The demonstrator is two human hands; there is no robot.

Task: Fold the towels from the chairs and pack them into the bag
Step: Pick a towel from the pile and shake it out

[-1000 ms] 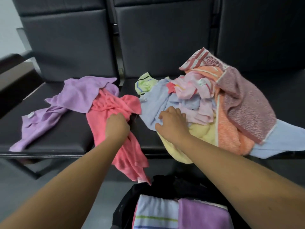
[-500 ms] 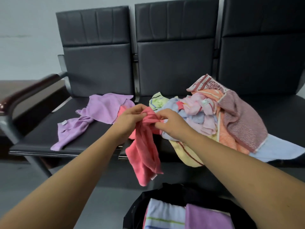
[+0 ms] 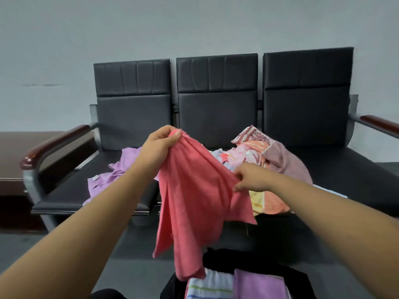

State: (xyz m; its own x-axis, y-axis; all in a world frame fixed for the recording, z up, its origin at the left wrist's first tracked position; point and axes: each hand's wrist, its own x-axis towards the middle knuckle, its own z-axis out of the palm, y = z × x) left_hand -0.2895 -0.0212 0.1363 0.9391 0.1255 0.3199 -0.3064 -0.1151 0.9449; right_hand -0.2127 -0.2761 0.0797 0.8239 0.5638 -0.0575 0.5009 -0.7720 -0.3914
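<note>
A person held a coral-pink towel (image 3: pixel 194 201) up in the air in front of a row of three black chairs (image 3: pixel 216 104), above the near edge of the middle seat. The left hand (image 3: pixel 158 145) pinched the towel's top corner between thumb and curled fingers. The right hand (image 3: pixel 251 178), lower down, pinched the cloth's right edge with thumb and fingertips closed narrowly on it. The towel hung unfolded in loose pleats, its bottom hem dangling over the open black bag (image 3: pixel 259 266) at the bottom edge of the view. In the bag lay a folded white towel with coloured stripes (image 3: pixel 212 285) and, just beside it on the right, a folded purple towel (image 3: pixel 259 287). A crumpled lilac towel (image 3: pixel 114 178) sprawled on the left seat, reaching toward its front edge. A heap of mixed towels (image 3: pixel 272 160) in pink, orange, yellow and mauve covered the middle seat, spilling toward its right and front edges.
</note>
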